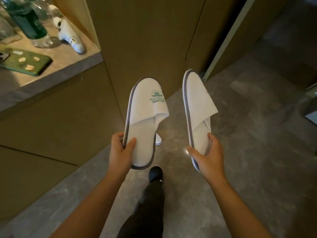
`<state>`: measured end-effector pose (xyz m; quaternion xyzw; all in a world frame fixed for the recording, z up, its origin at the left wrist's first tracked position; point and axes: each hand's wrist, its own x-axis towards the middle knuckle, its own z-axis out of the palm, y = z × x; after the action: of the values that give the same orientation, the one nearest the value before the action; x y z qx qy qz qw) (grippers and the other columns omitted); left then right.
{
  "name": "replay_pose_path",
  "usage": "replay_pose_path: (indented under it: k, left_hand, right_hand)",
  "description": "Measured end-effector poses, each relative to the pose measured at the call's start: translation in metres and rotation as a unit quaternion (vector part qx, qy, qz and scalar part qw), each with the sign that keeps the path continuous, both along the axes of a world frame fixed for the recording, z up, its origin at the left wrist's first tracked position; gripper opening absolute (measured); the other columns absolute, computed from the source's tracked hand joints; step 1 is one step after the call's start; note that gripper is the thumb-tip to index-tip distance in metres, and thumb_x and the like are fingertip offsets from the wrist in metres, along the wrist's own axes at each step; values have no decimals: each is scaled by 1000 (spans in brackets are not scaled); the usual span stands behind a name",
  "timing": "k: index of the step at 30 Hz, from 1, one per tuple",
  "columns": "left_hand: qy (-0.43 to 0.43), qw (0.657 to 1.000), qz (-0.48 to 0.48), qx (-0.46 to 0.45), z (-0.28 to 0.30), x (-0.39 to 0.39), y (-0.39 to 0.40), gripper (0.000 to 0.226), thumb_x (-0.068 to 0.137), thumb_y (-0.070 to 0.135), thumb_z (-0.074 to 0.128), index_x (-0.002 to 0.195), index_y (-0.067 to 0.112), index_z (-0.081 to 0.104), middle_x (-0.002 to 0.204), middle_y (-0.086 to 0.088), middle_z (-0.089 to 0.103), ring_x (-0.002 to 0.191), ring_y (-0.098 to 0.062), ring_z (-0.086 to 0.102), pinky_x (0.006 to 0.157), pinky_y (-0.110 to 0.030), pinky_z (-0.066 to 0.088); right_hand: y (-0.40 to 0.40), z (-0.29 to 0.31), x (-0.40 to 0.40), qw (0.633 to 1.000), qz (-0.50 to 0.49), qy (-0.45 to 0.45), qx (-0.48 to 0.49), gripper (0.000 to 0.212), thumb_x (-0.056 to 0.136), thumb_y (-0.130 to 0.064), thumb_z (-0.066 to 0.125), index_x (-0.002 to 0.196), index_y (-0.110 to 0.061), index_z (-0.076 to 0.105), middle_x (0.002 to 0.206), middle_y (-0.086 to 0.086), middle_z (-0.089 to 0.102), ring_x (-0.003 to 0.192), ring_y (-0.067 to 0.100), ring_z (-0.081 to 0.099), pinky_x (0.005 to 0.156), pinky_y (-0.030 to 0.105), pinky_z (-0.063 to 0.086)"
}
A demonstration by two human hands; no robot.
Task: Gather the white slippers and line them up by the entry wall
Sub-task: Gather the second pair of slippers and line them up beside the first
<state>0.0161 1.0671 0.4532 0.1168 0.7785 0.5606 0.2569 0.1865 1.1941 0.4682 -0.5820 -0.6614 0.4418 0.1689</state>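
I hold two white slippers with grey trim above a grey stone floor. My left hand (122, 150) grips the heel end of the left slipper (145, 114), which has a green logo on its toe. My right hand (207, 153) grips the heel end of the right slipper (197, 102), tilted on its side. Both toes point away from me, toward the brown wall panels (145, 40). A small white piece, perhaps another slipper (158, 140), peeks out on the floor behind the left slipper, mostly hidden.
A stone shelf (68, 66) at upper left carries a green phone (25, 63), a green bottle (27, 19), glass bottles and a white figurine (71, 36). A doorway with a pale frame (228, 36) opens at upper right. My dark trouser leg and shoe (155, 174) are below.
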Motion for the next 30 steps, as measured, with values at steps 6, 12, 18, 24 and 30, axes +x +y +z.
replay_pose_path:
  k: [6, 12, 18, 24, 30]
  left_hand:
    - [-27, 999, 3, -28, -6, -16, 140, 22, 85, 18, 52, 103, 14, 40, 86, 7, 47, 75, -7, 48, 55, -22, 39]
    - [-26, 998, 17, -54, -13, -31, 234, 21, 82, 11, 56, 100, 11, 45, 93, -3, 51, 80, -17, 50, 57, -25, 39]
    - [-71, 987, 95, -107, -58, -16, 321, 24, 80, 9, 59, 92, 18, 40, 80, 5, 52, 82, -21, 51, 70, -35, 42]
    - [-111, 960, 214, -144, -127, 6, 406, 24, 80, 1, 56, 88, 12, 37, 77, -3, 47, 84, -29, 47, 76, -46, 43]
    - [-138, 942, 271, -143, -211, 13, 450, 22, 79, 3, 58, 89, 12, 40, 80, -8, 50, 79, -27, 49, 73, -42, 44]
  right_hand:
    - [130, -9, -10, 1000, -2, 0, -18, 83, 61, -28, 79, 130, -17, 34, 135, 8, 40, 121, 26, 42, 102, 46, 41]
    - [247, -21, -19, 999, 5, -7, -41, 80, 62, -26, 78, 130, -16, 35, 135, 10, 41, 122, 28, 41, 102, 48, 40]
    - [369, -69, -39, 992, 107, -30, -58, 81, 64, -31, 76, 131, -17, 33, 135, 10, 41, 121, 25, 43, 95, 38, 40]
    - [478, -126, -57, 962, 255, -101, 0, 77, 60, -32, 79, 124, -10, 43, 125, 15, 49, 114, 28, 47, 92, 40, 41]
    - [530, -218, -65, 939, 314, -139, -16, 79, 61, -36, 77, 126, -10, 41, 127, 16, 50, 115, 32, 48, 95, 53, 44]
